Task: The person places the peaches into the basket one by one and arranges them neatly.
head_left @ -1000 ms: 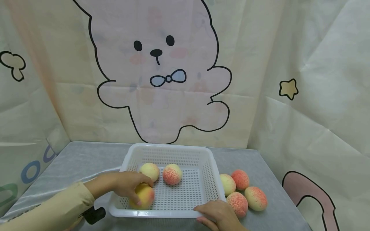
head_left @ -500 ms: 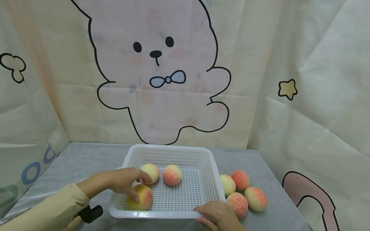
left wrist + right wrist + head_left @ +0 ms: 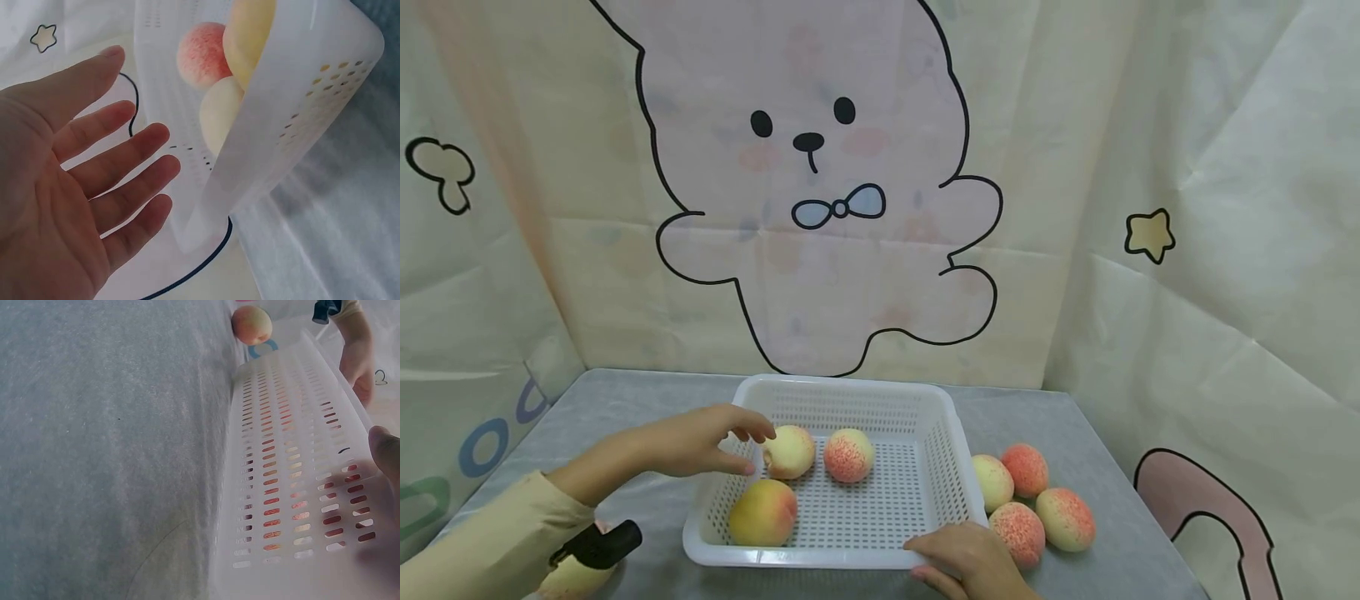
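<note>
My relaxed, empty left hand [image 3: 700, 442] hovers beside the white perforated plastic basket [image 3: 850, 400]; my half-cropped right hand [image 3: 970, 567] seemingly steadies its rim, four loose speckled peaches [image 3: 1030, 500] alongside.

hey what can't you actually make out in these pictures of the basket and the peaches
- Right hand: head view's bottom edge cuts it off; its fingers' grip on the basket rim is unclear.
- Thing by the left sleeve: cut off, unidentifiable.
- Right wrist view: peaches behind the basket wall are only coloured blurs.
- Left hand: open, holding nothing.
</note>
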`<state>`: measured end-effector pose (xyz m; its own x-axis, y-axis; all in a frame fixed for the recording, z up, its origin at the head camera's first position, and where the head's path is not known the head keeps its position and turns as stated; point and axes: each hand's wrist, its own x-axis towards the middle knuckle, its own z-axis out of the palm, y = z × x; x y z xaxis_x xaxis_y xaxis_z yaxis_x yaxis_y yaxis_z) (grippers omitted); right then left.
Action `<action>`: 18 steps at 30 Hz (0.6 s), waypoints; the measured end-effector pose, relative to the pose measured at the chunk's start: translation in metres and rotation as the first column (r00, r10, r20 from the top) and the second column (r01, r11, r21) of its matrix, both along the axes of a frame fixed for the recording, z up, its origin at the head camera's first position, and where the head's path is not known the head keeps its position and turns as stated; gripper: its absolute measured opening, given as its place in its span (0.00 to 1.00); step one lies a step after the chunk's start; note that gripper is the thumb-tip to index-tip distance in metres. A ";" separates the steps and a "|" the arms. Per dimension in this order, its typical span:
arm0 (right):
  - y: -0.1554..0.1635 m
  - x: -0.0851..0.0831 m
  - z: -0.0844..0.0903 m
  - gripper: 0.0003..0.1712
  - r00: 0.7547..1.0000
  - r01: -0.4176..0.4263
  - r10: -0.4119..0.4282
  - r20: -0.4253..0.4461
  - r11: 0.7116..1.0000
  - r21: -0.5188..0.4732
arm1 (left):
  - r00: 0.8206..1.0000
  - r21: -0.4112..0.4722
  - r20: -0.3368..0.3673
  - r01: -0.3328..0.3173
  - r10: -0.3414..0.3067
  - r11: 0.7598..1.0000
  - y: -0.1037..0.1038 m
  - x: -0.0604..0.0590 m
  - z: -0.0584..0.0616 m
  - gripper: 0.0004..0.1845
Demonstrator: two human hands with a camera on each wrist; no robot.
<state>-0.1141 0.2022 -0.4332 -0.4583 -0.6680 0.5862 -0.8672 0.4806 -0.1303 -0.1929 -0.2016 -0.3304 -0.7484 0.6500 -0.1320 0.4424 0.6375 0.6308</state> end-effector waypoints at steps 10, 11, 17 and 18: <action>0.001 -0.001 0.001 0.11 0.999 -0.010 0.011 -0.032 1.000 0.009 | 0.988 0.088 -0.121 -0.084 0.094 0.993 -0.026 -0.001 0.006 0.19; 0.001 0.000 0.001 0.11 1.000 -0.004 0.004 -0.027 1.000 0.010 | 0.988 0.101 -0.122 -0.084 0.096 0.991 -0.029 -0.001 0.006 0.19; 0.000 0.000 0.001 0.12 1.000 -0.002 0.002 -0.029 1.000 0.013 | 0.993 0.153 -0.082 -0.071 0.084 0.986 -0.055 0.002 0.002 0.20; 0.000 0.000 0.001 0.12 0.999 -0.007 0.007 -0.031 1.000 0.011 | 0.993 0.153 -0.075 -0.074 0.086 0.985 -0.060 0.003 0.001 0.20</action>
<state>-0.1143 0.2022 -0.4323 -0.4352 -0.6775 0.5930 -0.8740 0.4759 -0.0978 -0.1901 -0.2612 -0.3289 -0.8032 0.5952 0.0254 0.4469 0.5738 0.6864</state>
